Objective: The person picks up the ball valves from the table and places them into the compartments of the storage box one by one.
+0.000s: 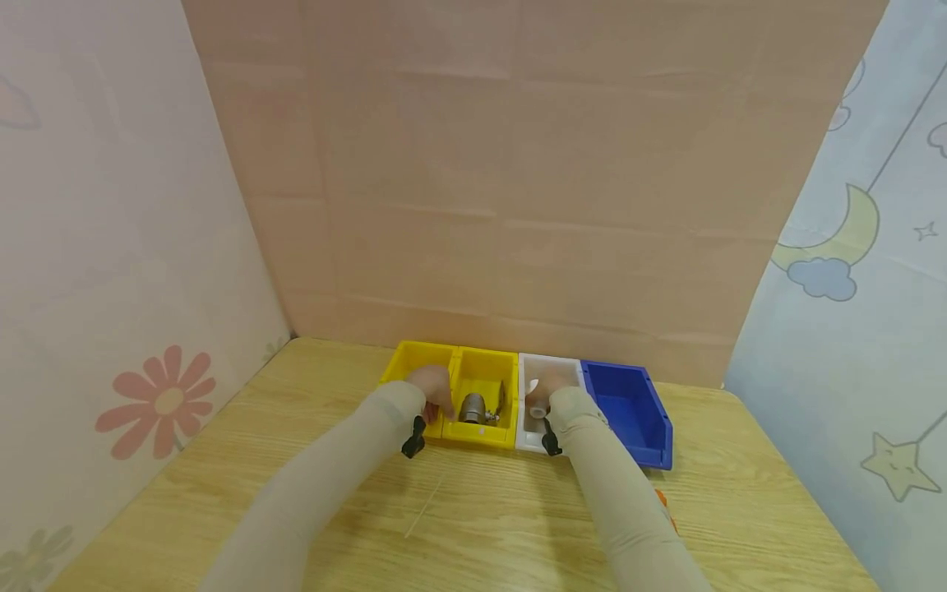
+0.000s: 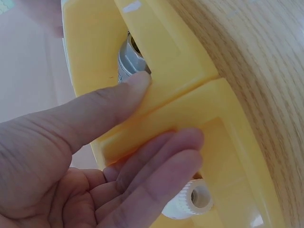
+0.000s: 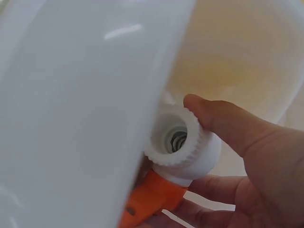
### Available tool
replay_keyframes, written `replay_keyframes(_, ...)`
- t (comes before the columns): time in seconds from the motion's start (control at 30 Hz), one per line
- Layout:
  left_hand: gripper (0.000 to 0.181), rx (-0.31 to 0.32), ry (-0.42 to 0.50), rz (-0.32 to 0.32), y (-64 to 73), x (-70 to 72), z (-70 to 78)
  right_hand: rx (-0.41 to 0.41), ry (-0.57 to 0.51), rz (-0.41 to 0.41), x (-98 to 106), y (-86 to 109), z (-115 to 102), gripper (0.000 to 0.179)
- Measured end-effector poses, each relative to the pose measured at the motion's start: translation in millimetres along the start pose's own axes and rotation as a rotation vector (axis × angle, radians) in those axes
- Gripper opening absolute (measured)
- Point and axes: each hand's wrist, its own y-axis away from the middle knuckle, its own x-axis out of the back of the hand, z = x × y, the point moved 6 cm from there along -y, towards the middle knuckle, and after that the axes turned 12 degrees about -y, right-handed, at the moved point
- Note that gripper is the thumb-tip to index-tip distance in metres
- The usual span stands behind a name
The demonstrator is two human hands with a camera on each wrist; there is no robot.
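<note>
My left hand (image 1: 432, 386) is at the left yellow bin (image 2: 247, 156). In the left wrist view its thumb lies over the wall towards the neighbouring yellow bin (image 1: 484, 362), and its fingers extend on the other side, beside a white ribbed plastic fitting (image 2: 178, 206). A metal valve (image 1: 473, 409) lies in that neighbouring bin, close to the thumb tip. My right hand (image 3: 266, 161) reaches into the white bin (image 1: 529, 441) and holds a white plastic valve (image 3: 206, 156) with an orange handle (image 3: 154, 199). The bin's wall hides part of the handle.
A blue bin (image 1: 629, 411) stands against the white one, completing the row near the back wall. Some orange thing (image 1: 666, 501) shows partly behind the right forearm. A thin pale strip (image 1: 424, 506) lies on the wooden table (image 1: 488, 526).
</note>
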Motion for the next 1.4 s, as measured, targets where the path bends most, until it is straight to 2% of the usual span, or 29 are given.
replay_keyframes(0.1,0.023,-0.004,-0.003,0.003,1.6,0.5,0.3,0.007,0.031,-0.01,-0.5,4.7,-2.8,0.021)
replay_keyframes(0.23,0.023,-0.005,0.002,0.003,4.6,1.5,0.8,-0.001,0.036,-0.023,-1.8,6.1,-3.1,0.02)
replay_keyframes(0.53,0.023,-0.011,0.006,0.0,8.5,2.2,2.0,-0.024,-0.004,-0.015,-4.9,-8.3,7.2,0.028)
replay_keyframes(0.73,0.023,-0.005,0.006,-0.001,9.4,2.5,1.9,0.005,0.049,-0.021,-8.4,-17.3,13.7,0.029)
replay_keyframes(0.87,0.023,-0.003,0.003,0.0,10.7,2.8,2.4,0.013,0.039,-0.057,-7.3,-13.8,10.8,0.034)
replay_keyframes(0.97,0.023,-0.003,0.003,0.0,11.7,2.2,3.0,0.008,0.005,-0.081,-2.2,-2.6,3.4,0.041)
replay_keyframes(1.13,0.023,-0.001,-0.002,-0.003,11.8,2.0,3.9,0.059,0.162,-0.101,11.4,21.3,-16.0,0.047)
replay_keyframes(1.27,0.024,0.004,-0.004,-0.006,11.7,3.8,4.7,0.133,0.294,-0.124,22.7,30.7,-29.0,0.053)
replay_keyframes(1.4,0.025,0.002,-0.012,-0.006,12.6,4.8,5.7,0.206,0.307,-0.134,35.8,32.5,-35.2,0.057)
